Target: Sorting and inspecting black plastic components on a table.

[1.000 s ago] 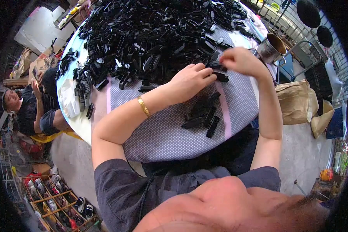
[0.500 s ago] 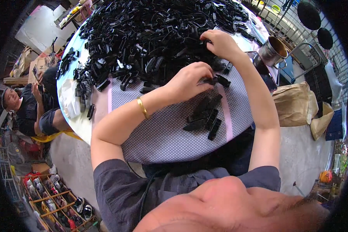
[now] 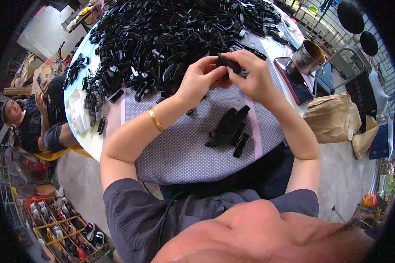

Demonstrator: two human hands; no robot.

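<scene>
Just short of a big heap of glossy black plastic pieces [image 3: 162, 44], my two hands are together over the table. My left hand [image 3: 196, 83] and my right hand [image 3: 254, 75] both pinch one dark black plastic piece [image 3: 229, 65]; its exact kind does not show. The fingers partly cover it. Nearer to me, a small group of long black pieces [image 3: 230, 127] lies on the grey dotted cloth [image 3: 175, 153], apart from the heap. A gold bangle [image 3: 155, 119] sits on my left wrist.
A phone [image 3: 294, 83] and a metal pot [image 3: 309, 55] are at the table's right edge, with brown paper bags [image 3: 333, 116] beyond. A white plastic bag [image 3: 78, 113] lies at the left rim. Another person [image 3: 28, 118] sits at the left, near a shoe rack [image 3: 66, 232].
My right hand has come back from the heap toward my left hand. My left hand has risen slightly, and both now meet on one black piece.
</scene>
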